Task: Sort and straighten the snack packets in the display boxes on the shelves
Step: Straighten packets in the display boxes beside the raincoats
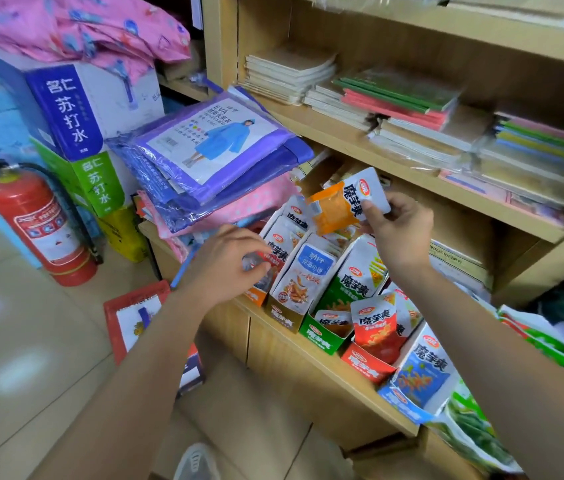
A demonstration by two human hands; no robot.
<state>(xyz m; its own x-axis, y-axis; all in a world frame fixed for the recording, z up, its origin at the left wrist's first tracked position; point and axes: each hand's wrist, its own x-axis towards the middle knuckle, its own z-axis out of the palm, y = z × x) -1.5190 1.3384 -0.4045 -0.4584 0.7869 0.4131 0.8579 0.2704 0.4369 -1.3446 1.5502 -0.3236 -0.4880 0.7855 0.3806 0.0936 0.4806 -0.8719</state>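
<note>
Right-hand packet (343, 206): I see orange, with a white top and black characters.
Left-hand packet (276, 251): white, with a red patch.
Gold box (282, 315): gold.
Green box (322, 337): green, white lettering.
Red box (365, 363): red, white lettering.
Blue box (405, 403): blue.
Fire extinguisher (43, 226): red; I note a white label.
Cloth (76, 26): pink, blue-printed.

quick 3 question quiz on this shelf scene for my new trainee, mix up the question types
1. True or false: the right hand holds an orange packet up in the air, out of any box.
2. Which box stands between the gold box and the red box? A blue B green C orange
3. Fill in: the left hand grips a packet in the box just ___ of the gold box.
Key: 1 true; 2 B, the green box; 3 left.
</note>
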